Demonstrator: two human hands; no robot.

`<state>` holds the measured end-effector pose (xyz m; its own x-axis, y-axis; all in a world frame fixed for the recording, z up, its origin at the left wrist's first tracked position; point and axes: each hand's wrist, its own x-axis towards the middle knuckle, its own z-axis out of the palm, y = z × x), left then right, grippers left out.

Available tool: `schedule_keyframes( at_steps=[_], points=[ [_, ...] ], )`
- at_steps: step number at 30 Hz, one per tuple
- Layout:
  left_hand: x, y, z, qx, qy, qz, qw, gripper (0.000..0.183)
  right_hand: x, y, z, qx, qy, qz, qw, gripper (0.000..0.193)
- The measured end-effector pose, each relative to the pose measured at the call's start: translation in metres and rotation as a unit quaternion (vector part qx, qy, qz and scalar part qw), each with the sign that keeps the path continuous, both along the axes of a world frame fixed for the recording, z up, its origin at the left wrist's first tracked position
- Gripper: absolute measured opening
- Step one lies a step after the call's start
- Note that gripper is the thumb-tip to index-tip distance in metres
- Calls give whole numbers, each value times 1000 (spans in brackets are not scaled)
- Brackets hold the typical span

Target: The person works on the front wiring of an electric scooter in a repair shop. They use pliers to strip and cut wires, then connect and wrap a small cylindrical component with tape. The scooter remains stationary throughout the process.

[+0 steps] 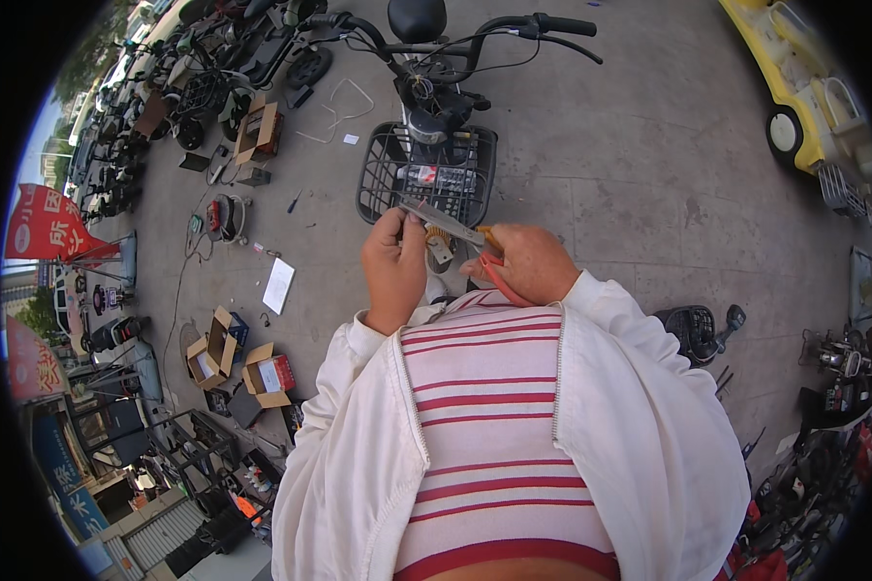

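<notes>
My right hand (541, 263) is closed round the red-and-orange handles of a pair of scissors (455, 227). Their long silver blades point up and left, toward my other hand. The fingers of my left hand (394, 259) pinch together beside the blade tips; whatever is between them is too small to make out. Just beyond both hands is the black wire basket (361, 184) of an electric bike, with a red, white and black item (436, 178) inside. Above the basket stretch the bike's black handlebars (476, 48), cables hanging at their middle.
On the ground to the left lie open cardboard boxes (259, 131), a white sheet-like box (278, 286), a reel-like tool (227, 219) and loose cords. Rows of parked bikes (194, 82) stand far left. A yellow vehicle (802, 107) is at far right, a black seat-like part (690, 332) nearer.
</notes>
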<state>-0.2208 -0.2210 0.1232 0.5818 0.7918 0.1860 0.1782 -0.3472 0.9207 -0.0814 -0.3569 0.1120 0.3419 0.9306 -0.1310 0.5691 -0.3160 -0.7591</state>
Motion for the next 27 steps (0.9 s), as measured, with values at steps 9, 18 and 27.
schedule_keyframes(
  at_steps=[9, 18, 27],
  points=[
    [-2, -1, -5, 16, 12, 13, 1000, 13, -5, -4, -3, -18, -9, -2, 1000, 57],
    [-4, 0, -5, 2, -28, 3, 1000, 9, -8, -6, -7, 20, 144, 30, 989, 62],
    [-7, 5, 7, -11, -42, -73, 996, 11, -7, -13, -18, 84, 405, 79, 907, 55]
  ],
)
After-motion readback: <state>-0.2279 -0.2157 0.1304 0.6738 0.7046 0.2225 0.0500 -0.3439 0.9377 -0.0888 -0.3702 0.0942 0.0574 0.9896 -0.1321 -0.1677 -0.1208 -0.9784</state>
